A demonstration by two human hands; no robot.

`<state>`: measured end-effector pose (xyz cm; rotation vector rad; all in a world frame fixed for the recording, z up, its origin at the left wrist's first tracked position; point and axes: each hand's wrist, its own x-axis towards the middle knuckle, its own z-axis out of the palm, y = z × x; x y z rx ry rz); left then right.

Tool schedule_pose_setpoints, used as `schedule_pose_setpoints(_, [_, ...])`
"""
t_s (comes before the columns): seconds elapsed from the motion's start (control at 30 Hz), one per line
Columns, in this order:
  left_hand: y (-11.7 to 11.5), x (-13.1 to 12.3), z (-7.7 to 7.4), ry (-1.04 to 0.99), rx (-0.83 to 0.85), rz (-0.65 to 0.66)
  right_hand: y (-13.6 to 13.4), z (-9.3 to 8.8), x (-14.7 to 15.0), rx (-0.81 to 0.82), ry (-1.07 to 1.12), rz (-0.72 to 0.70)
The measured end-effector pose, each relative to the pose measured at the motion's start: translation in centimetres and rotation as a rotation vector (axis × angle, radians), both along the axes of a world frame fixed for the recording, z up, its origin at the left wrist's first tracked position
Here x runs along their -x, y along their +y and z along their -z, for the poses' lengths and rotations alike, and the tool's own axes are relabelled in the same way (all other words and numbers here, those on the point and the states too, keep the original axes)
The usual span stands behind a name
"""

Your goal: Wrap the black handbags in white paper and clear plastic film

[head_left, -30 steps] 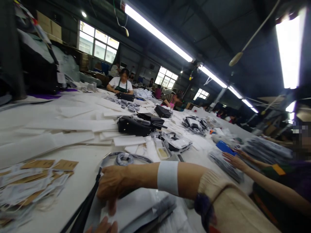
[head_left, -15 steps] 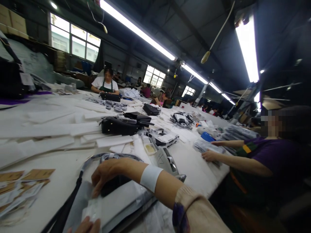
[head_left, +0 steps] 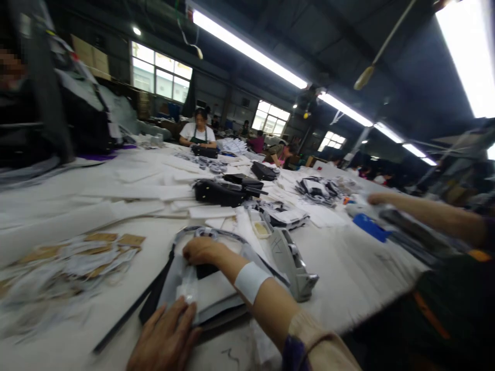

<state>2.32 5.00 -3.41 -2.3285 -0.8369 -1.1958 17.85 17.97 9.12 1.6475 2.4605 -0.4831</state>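
A clear plastic bag (head_left: 216, 296) with a black item and white paper inside lies in front of me on the white table (head_left: 348, 278). My right hand (head_left: 201, 250), a white band on its wrist, curls over the bag's far end, fingers closed on it. My left hand (head_left: 164, 337) lies on the near end, fingers stretched out flat. A black strap (head_left: 152, 296) runs under the bag toward the lower left. A coiled grey strap (head_left: 211, 233) lies just beyond my right hand.
A grey tape dispenser (head_left: 294, 263) stands right of the bag. Brown and white tags (head_left: 85, 257) are scattered at left. Black handbags (head_left: 218, 191), a small tray (head_left: 260, 229) and white sheets fill the middle. A co-worker's arm (head_left: 417, 212) reaches in from the right; another person (head_left: 198, 133) sits opposite.
My left hand has come up onto the bag's near end. My right hand has shifted to the bag's far end. The co-worker's arm has lifted and reached farther over the table.
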Motion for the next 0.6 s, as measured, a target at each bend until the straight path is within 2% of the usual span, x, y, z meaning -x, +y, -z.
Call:
schedule_pose_setpoints(0.03, [-0.5,-0.1,-0.8,0.008,0.038,-0.044,-0.5,0.1,-0.6,-0.046,0.032,0.005])
schedule_pose_setpoints(0.13, [-1.7,-0.6,-2.4,-0.008,0.11,-0.065,-1.9,0.1,-3.2,-0.198,0.145,0.038])
schedule_pose_setpoints(0.27, [-2.5,-1.2,-2.8,-0.051,0.212,-0.087,-5.1,1.0,-5.3,-0.265,0.218,0.028])
schedule_pose_setpoints(0.43, [-2.6,-1.2,-2.8,0.005,0.27,-0.083,-8.6,3.4,-3.8,-0.252,0.213,-0.087])
schedule_pose_setpoints(0.5, [-2.5,-1.0,-2.8,0.021,0.256,-0.077,-8.7,3.4,-3.1,-0.234,0.166,-0.118])
schedule_pose_setpoints(0.6, [-2.0,-0.4,-2.3,0.006,0.15,-0.077,-8.0,2.4,-2.4,-0.16,0.088,-0.143])
